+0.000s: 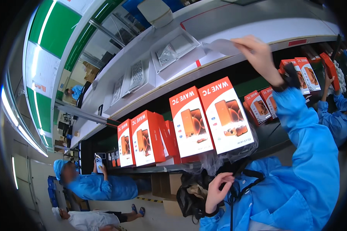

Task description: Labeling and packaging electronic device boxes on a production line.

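- Whitish sheet (221, 47), edge pinched by the right hand (256, 54), just beside the white tray (181, 62);
- handling it seems the step; next likely calls for a light, steady grip;
- left hand (219, 189) below, loosely curled; one cannot tell if it holds anything.

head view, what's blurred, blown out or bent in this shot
Head view: the right hand and the translucent sheet look soft, probably from motion; head view: the light tubes at far left are blown out to white; head view: the bench bows with fisheye distortion, while the central red-and-white boxes look fairly crisp.
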The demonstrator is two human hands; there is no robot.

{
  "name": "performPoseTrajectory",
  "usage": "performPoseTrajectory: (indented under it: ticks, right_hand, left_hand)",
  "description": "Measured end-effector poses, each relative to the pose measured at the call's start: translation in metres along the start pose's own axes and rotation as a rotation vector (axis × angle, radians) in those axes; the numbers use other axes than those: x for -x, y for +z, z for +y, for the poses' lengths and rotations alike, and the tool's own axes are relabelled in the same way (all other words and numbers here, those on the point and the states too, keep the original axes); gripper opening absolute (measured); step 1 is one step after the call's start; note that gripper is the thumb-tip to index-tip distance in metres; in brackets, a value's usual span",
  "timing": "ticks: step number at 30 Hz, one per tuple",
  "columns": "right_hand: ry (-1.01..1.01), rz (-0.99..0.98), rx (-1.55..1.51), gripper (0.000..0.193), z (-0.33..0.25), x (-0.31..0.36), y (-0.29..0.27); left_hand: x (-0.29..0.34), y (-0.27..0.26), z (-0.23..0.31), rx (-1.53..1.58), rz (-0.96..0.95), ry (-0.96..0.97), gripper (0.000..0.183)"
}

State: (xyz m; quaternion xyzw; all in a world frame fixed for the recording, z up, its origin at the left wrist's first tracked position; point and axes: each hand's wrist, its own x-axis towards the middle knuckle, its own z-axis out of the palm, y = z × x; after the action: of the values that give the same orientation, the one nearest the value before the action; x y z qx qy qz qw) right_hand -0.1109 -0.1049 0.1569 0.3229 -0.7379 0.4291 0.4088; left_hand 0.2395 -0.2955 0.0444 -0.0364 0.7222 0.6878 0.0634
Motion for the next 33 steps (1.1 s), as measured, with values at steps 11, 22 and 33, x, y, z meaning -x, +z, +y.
performPoseTrajectory:
  ticks: [11, 22, 33]
  right_hand:
    - [-0.523, -0.96, -0.54, 0.039, -0.182, 0.11, -0.102]
    - [0.766, -0.672, -0.731, 0.016, -0.194, 0.133, -0.083]
    - [0.211, -0.445, -0.1, 0.028, -0.215, 0.139, -0.058]
  left_hand:
    - [-0.038, 0.001, 0.073, 0.618, 0.144, 0.262, 0.024]
    - [-0.026, -0.02, 0.063, -0.233, -0.202, 0.239, 0.016]
    - [-0.017, -0.014, 0.061, 0.103, 0.116, 0.272, 0.011]
